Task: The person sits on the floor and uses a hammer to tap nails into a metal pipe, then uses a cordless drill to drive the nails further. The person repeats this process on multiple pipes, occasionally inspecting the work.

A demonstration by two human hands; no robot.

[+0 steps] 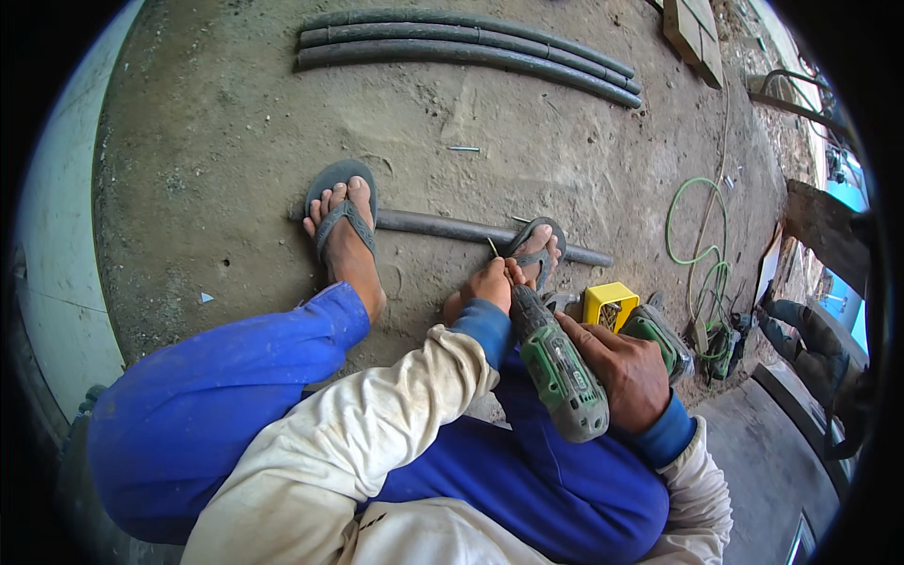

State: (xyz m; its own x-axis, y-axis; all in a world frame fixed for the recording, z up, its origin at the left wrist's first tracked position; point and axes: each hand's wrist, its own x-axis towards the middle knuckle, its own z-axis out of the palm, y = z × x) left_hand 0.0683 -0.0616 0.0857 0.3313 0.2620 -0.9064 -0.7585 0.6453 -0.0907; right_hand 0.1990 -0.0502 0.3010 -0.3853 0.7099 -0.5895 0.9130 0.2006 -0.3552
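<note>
In my right hand (629, 365), the fingers are wrapped round a green and black cordless drill (563, 375) whose chuck end points away from me. My left hand (492, 284) is closed at the drill's front, pinching a thin brass-coloured shaft (492, 247); whether it is a drill bit or a screw cannot be made out. Just beyond, a dark pipe (438, 225) lies across the ground, with my sandalled feet (341, 221) set on it at two places. The chuck is partly covered by my left fingers. Beside the drill sits a yellow box (593, 299) with screws inside.
Several dark pipes (471, 55) lie together at the far side. One loose screw (463, 149) rests on the dirt. To the right are a green cord (680, 221), wooden boards (695, 38) and a grey sheet (767, 438). A pale panel (66, 235) borders the left.
</note>
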